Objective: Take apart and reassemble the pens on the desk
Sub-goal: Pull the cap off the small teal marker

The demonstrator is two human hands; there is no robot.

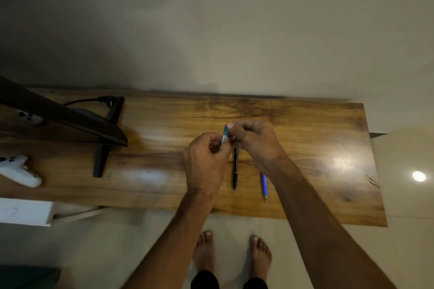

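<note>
Overhead, a teal pen [224, 135] is being pinched between the left hand [205, 162] and right hand [254, 142] above the table [164, 124].

A black pen [235, 169] and blue pen [264, 186] are lying beneath; a monitor stand [105, 141] is crowding the left, bare wood is showing rightward.

both hands [231, 148] gripping teal pen [224, 135]

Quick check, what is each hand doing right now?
Left hand: closed, pinching the lower end of the teal pen.
Right hand: closed, pinching the same pen's upper end above the desk.
</note>
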